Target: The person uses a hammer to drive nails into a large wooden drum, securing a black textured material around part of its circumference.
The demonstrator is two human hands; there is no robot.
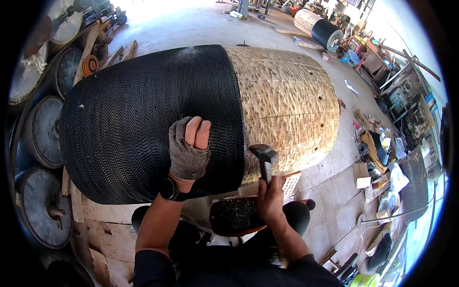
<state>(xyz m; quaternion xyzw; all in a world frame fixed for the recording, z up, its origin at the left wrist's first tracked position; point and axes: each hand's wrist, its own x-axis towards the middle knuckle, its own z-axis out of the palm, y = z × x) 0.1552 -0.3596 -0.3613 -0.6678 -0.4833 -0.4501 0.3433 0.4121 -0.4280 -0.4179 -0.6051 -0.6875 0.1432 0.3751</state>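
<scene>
A large horizontal roller lies across my view, wound in ridged black material on the left, with pitted pale wood on the right. My left hand, in a grey fingerless glove, rests against the black winding near its right part, fingers curled; what they hold, if anything, is hidden. My right hand grips a hammer, whose dark head is over the roller near the seam between black and wood. Below, between my legs, a dark tray holds several small metal pieces, apparently nails.
Metal-ended rollers and boards line the left. Another half-black roller lies at the back right on the concrete floor. Cardboard, paper scraps and clutter lie along the right, with a bent rod.
</scene>
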